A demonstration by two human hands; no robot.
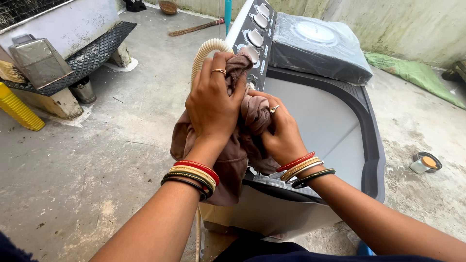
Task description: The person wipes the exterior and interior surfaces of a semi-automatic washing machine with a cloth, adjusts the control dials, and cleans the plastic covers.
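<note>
- Both hands grip one brown cloth (228,160) at frame centre, over the near left edge of the washing machine (320,121): left hand (212,104) and right hand (279,133) each closed tight around its bunched upper part
- Its hanging lower end could slip to the dirty concrete floor (97,160) if either grip loosens
- Small round tin (425,162), right edge, shows something orange inside; upper-left metal box (39,60) is shut, contents hidden

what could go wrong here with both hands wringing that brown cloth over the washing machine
Water squeezed from the brown cloth could drip onto the control knobs just beneath the left hand. The cloth's hanging end might snag the ribbed hose. The ring on the right hand may catch in the twisted fabric.
</note>
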